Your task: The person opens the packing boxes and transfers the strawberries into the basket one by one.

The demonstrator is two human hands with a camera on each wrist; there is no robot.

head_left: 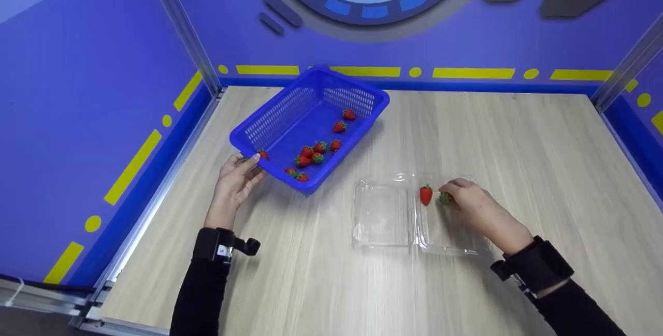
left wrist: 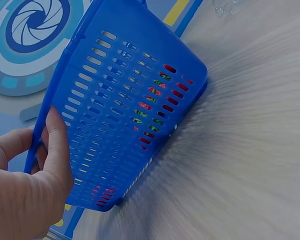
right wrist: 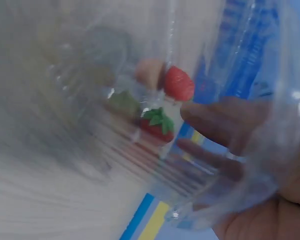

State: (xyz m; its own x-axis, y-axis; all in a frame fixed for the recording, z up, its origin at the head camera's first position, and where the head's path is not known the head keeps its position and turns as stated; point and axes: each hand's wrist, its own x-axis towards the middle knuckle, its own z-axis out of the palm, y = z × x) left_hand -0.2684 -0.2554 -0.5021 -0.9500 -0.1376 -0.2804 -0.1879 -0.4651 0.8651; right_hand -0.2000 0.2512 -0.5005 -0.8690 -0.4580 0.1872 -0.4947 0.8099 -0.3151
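Note:
My left hand (head_left: 234, 187) grips the near-left rim of a blue plastic basket (head_left: 269, 114), thumb on one side and fingers on the other. Several strawberries (head_left: 307, 151) lie in the basket, mostly along its near and right sides. In the left wrist view, red and green show through the slots of the basket (left wrist: 97, 107). My right hand (head_left: 469, 202) reaches into the right half of an open clear plastic clamshell box (head_left: 384, 217). Two strawberries lie in that half: one upright-looking strawberry (head_left: 426, 195), and another strawberry (right wrist: 157, 125) just off my fingertips, which look slightly apart from it.
The light wood-grain table (head_left: 321, 279) carries the basket at back left and the box right of centre. Blue printed panels (head_left: 129, 92) wall the left, back and right sides. A metal frame rail (head_left: 150, 227) runs along the left edge.

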